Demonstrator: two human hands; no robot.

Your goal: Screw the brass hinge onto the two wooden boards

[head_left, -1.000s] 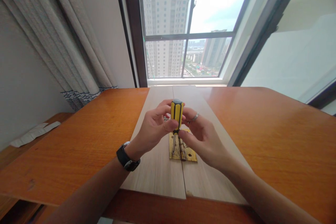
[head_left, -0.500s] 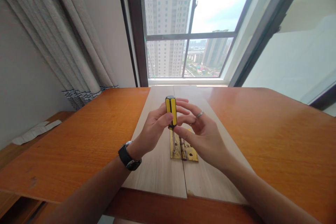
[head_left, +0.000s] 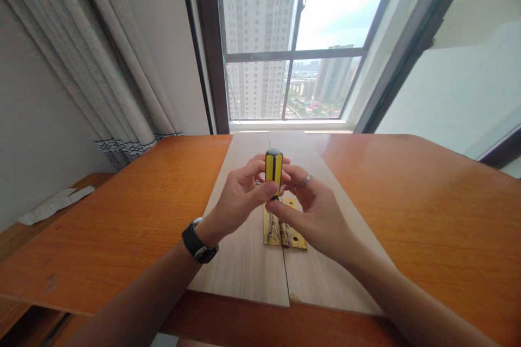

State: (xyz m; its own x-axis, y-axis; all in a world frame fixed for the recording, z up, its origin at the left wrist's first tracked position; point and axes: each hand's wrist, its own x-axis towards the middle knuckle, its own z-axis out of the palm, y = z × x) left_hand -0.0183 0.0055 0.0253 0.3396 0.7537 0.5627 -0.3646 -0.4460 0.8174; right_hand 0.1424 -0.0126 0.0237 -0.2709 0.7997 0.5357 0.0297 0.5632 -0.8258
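Observation:
A screwdriver (head_left: 273, 167) with a yellow and black handle stands nearly upright, its shaft pointing down at the left leaf of a worn brass hinge (head_left: 296, 239). My left hand (head_left: 240, 192) grips the handle from the left, thumb across its front. From the right, my right hand (head_left: 321, 211) has its thumb and fingers closed around the lower handle. The hinge lies across the seam between two pale wooden boards (head_left: 244, 276). My hands cover its upper part, and whether the tip sits in a screw is too small to tell.
The boards rest on an orange-brown wooden table (head_left: 122, 222) that reaches the window (head_left: 293, 54). Grey curtains (head_left: 93, 59) hang at the left. White paper (head_left: 57, 203) lies on a lower surface at the far left.
The screwdriver handle has shifted slightly right and stands a little differently. My right fingers, more spread before, have closed in around it, and my left hand has moved along with the handle.

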